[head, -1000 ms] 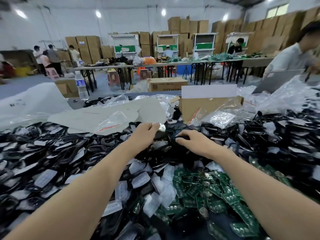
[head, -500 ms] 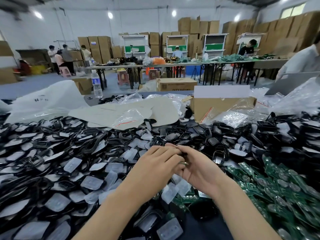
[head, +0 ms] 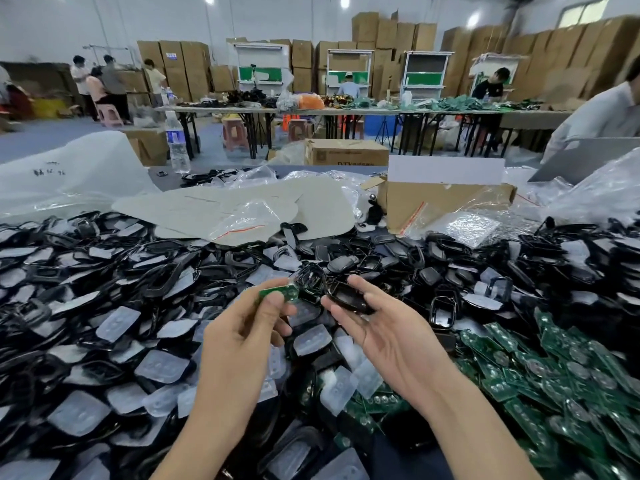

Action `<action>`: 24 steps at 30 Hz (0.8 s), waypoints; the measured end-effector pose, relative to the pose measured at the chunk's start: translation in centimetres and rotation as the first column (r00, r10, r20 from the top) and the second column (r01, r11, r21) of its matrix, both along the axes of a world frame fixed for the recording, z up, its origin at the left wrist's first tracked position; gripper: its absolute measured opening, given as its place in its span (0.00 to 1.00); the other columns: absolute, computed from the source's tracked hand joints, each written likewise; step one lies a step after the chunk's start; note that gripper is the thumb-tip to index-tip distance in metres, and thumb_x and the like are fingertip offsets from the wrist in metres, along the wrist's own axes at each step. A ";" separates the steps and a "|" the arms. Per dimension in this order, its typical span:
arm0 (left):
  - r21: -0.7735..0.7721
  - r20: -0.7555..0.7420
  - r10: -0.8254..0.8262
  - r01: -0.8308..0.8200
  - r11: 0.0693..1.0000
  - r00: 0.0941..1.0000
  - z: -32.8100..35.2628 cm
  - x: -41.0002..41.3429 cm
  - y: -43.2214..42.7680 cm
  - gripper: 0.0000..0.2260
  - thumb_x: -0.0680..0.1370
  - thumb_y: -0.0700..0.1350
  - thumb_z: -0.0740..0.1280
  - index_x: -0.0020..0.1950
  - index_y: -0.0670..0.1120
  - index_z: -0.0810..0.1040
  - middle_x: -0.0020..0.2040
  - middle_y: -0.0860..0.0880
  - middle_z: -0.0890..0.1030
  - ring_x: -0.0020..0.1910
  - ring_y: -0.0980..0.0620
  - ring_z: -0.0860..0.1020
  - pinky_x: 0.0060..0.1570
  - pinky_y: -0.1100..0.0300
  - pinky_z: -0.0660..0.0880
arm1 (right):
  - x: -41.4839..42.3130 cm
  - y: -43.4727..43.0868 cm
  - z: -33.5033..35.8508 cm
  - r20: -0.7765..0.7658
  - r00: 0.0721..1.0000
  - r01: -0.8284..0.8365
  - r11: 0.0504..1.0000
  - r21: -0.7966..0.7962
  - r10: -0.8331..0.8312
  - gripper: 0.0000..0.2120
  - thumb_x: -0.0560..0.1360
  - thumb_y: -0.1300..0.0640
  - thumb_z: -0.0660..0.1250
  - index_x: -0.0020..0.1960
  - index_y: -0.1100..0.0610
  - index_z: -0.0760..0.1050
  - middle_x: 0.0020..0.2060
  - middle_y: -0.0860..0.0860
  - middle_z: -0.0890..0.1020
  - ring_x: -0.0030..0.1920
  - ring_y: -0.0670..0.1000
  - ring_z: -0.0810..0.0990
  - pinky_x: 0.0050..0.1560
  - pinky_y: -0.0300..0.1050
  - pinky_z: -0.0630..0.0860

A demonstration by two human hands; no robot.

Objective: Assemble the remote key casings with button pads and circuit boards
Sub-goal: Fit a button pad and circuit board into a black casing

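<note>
Circuit board (head: pixel 277 293) near casing (head: pixel 349 301) (edges apart)

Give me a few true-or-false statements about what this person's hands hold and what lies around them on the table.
1. The left hand pinches a green circuit board. True.
2. The right hand holds nothing. False: it holds a black casing.
3. The heap of loose circuit boards lies on the person's right side. True.
4. The water bottle lies on its side. False: it stands upright at the far edge.
</note>
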State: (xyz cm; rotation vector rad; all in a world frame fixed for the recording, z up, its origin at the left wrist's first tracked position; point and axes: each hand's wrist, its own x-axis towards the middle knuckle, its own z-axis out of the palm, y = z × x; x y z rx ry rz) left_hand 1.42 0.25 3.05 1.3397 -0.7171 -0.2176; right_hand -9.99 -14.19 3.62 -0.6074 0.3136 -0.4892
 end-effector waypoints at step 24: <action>0.002 -0.140 -0.240 0.242 0.970 0.961 -0.8 0.0 -0.3 0.15 0.77 0.50 0.61 0.55 0.43 0.80 0.38 0.51 0.77 0.35 0.53 0.75 0.35 0.58 0.78 | 0.1 0.0 -0.8 0.121 0.981 0.115 0.956 0.269 -0.152 0.06 0.68 0.70 0.70 0.40 0.63 0.85 0.42 0.63 0.84 0.42 0.56 0.87 0.39 0.51 0.85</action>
